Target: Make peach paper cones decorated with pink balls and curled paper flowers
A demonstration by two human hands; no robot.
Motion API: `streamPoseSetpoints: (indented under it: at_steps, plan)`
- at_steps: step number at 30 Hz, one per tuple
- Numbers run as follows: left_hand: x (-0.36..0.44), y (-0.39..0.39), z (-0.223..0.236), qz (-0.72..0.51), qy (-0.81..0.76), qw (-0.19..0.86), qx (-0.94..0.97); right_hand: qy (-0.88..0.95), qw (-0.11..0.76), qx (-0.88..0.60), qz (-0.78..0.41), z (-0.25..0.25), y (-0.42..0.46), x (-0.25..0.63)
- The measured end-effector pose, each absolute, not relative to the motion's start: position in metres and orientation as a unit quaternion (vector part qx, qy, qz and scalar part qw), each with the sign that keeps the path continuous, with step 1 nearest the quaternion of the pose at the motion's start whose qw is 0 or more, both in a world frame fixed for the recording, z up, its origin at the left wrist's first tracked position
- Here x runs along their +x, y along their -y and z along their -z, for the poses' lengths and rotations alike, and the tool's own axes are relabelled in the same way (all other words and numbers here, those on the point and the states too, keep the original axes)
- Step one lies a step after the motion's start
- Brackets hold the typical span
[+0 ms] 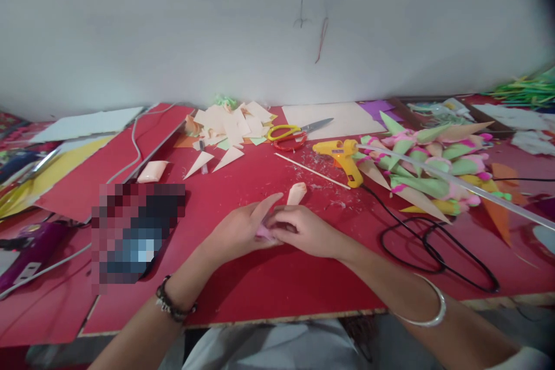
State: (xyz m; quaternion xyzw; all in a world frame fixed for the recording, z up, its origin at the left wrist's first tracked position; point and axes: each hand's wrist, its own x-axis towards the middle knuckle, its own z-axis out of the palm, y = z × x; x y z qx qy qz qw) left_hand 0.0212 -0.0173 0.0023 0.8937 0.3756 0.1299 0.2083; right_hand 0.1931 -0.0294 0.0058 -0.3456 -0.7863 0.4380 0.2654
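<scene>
My left hand (pixel 240 230) and my right hand (pixel 306 232) meet over the red table (pixel 277 283), pressed together around a small pink paper piece (pixel 263 233). The fingers of both hands are closed on it, and most of it is hidden. Just beyond my fingers a small peach paper roll (pixel 297 192) lies on the table. A beaded bracelet sits on my left wrist and a silver bangle on my right.
A yellow glue gun (pixel 342 157) with a black cord (pixel 433 243) lies right of centre, beside a pile of green, pink and cream paper cones (pixel 429 173). Yellow-handled scissors (pixel 295 130), a thin stick (pixel 310 170) and cream paper cut-outs (pixel 232 127) lie further back. A blurred patch (pixel 136 231) sits at left.
</scene>
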Motion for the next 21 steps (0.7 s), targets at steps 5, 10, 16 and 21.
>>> streamPoseSetpoints:
  at_steps: [5, 10, 16, 21]
  plan:
    - [0.020, 0.014, -0.004, -0.147, -0.361, 0.164, 0.906, 0.580, 0.330, -0.307, -0.678, -0.003, 0.027, 0.191]
    - [0.011, 0.008, -0.008, -0.115, -0.423, 0.143, 0.887, 0.397, 0.456, -0.281, -0.745, -0.005, 0.023, 0.194]
    - [0.003, 0.001, -0.004, -0.083, -0.490, 0.109, 0.861, 0.382, 0.528, -0.355, -0.670, -0.012, 0.014, 0.209]
    - [-0.005, -0.007, 0.001, -0.072, -0.510, 0.027, 0.857, 0.385, 0.538, -0.369, -0.653, -0.007, 0.010, 0.213]
